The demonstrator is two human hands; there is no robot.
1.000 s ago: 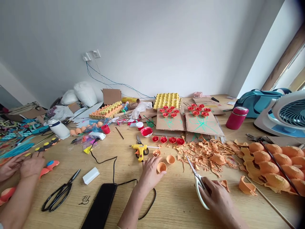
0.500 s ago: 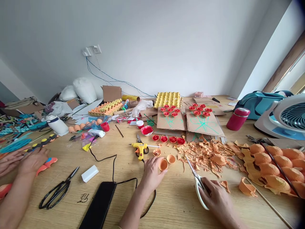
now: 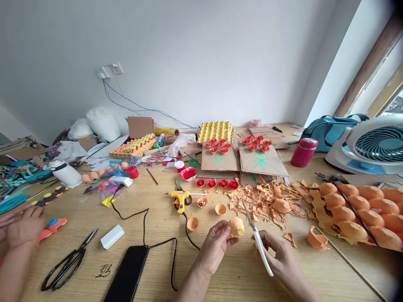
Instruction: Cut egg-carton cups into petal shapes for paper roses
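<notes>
My left hand [image 3: 217,243] is closed on an orange egg-carton cup [image 3: 236,227], pinched between thumb and fingers above the table, its rounded, rough outside showing. To its right, my right hand [image 3: 277,256] grips white-handled scissors [image 3: 260,249], blades pointing up and away, apart from the cup. Two more orange cups, one nearer [image 3: 192,224] and one farther [image 3: 221,209], stand on the table with hollows upward. Beside them lies an unpainted rolled paper rose [image 3: 202,202]. A yellow glue gun [image 3: 181,199] rests over another pair of scissors [image 3: 178,184].
Orange scraps [image 3: 264,201] spread beyond the scissors, beside an orange egg tray [image 3: 352,209]. Red roses [image 3: 223,184] line up before cardboard panels [image 3: 262,161]. Red paint [image 3: 189,173], a phone [image 3: 127,272], black scissors [image 3: 67,264] and a cable lie leftward. Another person's hand [image 3: 27,228] works far left.
My left hand has lifted the cup off the table and brought it right and nearer, its outside now showing. A cup on the table has come into view. The scissors hand has turned slightly.
</notes>
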